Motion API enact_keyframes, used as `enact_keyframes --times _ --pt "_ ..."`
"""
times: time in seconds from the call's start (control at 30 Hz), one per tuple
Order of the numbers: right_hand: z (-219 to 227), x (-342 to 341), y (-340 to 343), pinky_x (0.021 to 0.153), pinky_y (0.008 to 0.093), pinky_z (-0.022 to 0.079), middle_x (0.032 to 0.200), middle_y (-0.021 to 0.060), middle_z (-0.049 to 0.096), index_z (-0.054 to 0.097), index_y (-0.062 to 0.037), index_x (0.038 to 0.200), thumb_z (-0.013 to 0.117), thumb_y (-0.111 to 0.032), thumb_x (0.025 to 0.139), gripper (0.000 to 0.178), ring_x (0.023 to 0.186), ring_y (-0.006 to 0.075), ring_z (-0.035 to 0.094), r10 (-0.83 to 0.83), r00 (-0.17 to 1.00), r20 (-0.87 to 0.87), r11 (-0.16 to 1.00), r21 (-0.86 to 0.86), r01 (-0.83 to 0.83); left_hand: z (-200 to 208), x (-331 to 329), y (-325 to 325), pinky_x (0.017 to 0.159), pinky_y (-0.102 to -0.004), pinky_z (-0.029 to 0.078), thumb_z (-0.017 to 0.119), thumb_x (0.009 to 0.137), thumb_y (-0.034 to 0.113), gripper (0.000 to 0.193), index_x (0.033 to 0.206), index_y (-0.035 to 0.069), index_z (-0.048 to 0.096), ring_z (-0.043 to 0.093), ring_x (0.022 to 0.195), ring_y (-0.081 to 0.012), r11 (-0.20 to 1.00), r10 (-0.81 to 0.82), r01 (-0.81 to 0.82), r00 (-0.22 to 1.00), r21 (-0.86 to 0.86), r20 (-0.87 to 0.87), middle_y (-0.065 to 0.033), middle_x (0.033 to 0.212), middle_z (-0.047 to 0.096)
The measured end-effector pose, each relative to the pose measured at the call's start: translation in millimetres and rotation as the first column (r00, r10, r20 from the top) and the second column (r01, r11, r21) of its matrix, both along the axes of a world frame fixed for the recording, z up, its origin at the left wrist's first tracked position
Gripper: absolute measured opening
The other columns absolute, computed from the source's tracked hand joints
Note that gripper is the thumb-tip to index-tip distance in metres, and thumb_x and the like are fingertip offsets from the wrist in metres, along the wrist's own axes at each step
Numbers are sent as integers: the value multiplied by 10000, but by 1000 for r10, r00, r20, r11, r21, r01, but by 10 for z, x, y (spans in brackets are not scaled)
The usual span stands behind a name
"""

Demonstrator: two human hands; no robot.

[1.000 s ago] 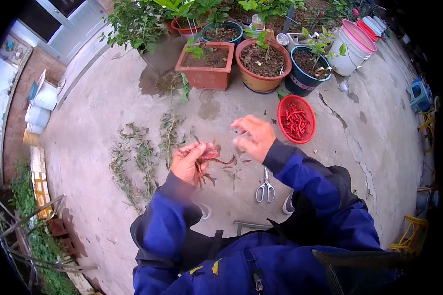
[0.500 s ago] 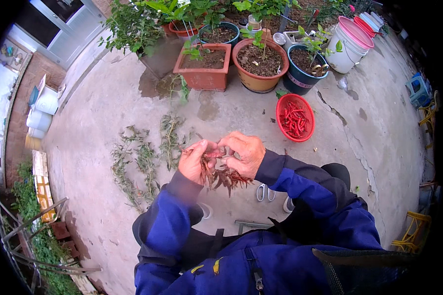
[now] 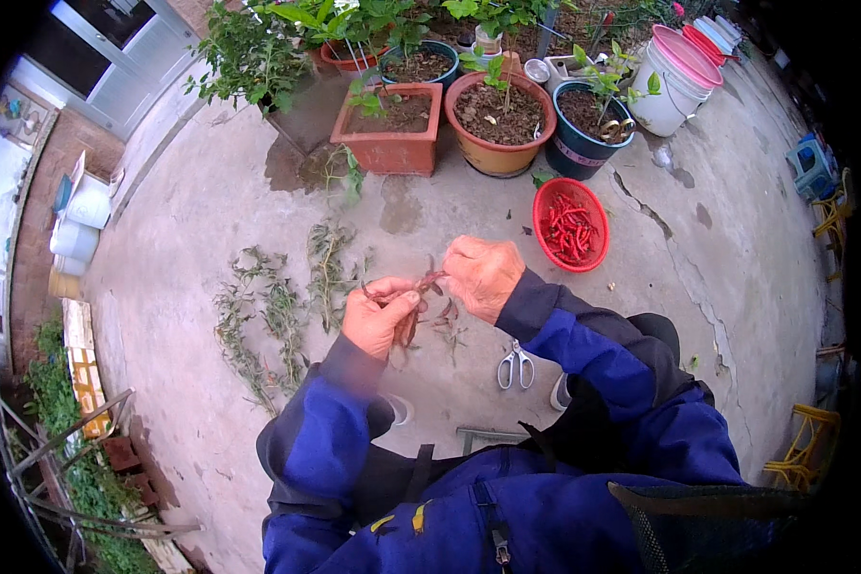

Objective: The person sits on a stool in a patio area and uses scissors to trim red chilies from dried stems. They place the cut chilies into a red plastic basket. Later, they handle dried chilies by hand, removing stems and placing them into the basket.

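Observation:
My left hand (image 3: 381,316) is closed around the stems of several thin, dark red dried chilies (image 3: 412,330). Fingers of my right hand (image 3: 485,275) pinch the far end of a reddish chili (image 3: 430,280) stretched between the two hands; the fingertips are partly hidden. Below the gap are more dark chilies (image 3: 447,314), and I cannot tell whether they hang or lie on the ground. Beyond my right hand sits a red plastic basket (image 3: 576,266) with bright red chilies (image 3: 569,228) inside. Scissors with pale handles (image 3: 516,354) lie on the concrete by my right forearm.
Withered green plants (image 3: 282,316) lie left of my hands on the concrete. Along the back stand a square terracotta planter (image 3: 392,158), a round brown pot (image 3: 499,158), a dark green pot (image 3: 584,158) and a white bucket (image 3: 665,100). A blue stool (image 3: 813,177) stands far right.
My right hand has moved up and away from the left, widening the gap between them. The thick bunch of dark chilies that showed under both hands now looks much smaller.

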State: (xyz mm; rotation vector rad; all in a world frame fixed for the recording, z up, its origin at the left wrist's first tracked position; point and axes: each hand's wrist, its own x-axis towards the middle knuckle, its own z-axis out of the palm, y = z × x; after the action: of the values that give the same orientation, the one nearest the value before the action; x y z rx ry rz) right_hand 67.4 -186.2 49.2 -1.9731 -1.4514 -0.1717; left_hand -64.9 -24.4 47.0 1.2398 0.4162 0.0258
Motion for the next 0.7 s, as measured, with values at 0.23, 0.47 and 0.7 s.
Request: enact_keyframes --times 0.23,0.47,0.7 --pt "-64 715 -217 624 443 491 807 150 613 597 -50 818 521 -200 781 172 747 319 615 -379 907 183 848 -323 419 27 -46 169 611 -227 487 593 832 15 91 895 -43 622 589 658 -88 913 228 -256 966 318 125 -62 751 640" --pt "-220 336 -42 650 434 491 819 165 596 597 -70 874 571 -182 720 192 761 344 603 -233 972 14 885 -411 218 121 41 104 610 -215 474 605 833 35 138 947 -41 623 567 665 -71 978 198 -204 973 43 117 -39 792 635" --pt "163 -50 134 697 353 500 906 129 593 599 -50 948 677 -94 674 288 838 313 592 134 978 -159 967 235 -94 -6 23 36 486 -227 467 616 821 35 103 908 -18 601 555 524 -100 987 109 -102 993 -121 49 -50 703 612"
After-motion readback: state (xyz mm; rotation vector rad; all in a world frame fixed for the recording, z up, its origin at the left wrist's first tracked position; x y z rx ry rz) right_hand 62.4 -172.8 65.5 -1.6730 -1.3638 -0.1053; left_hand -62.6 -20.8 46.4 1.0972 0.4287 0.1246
